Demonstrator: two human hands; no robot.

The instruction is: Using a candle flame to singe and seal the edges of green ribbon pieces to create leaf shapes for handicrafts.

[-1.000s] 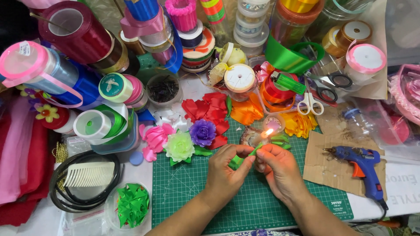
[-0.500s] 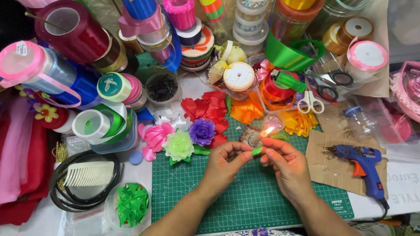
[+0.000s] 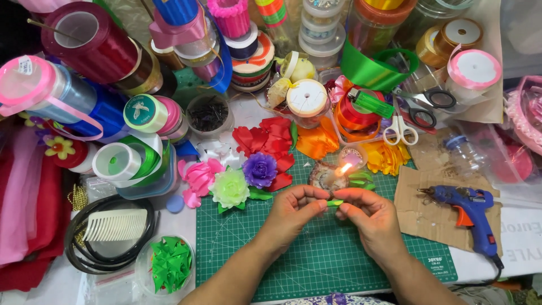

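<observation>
Both the left hand and right hand pinch a small green ribbon piece; best kept low, clear of the candle flame at 12 o'clock.

A small green ribbon piece is pinched between left hand and right hand; a lit candle is seen at twelve o'clock.

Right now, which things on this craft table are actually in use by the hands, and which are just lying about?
In use:
left hand
right hand
small green ribbon piece pinched between both
lit candle flame just beyond
green cutting mat beneath

Lying about:
blue glue gun
white-handled scissors
purple ribbon flower
white comb
</observation>
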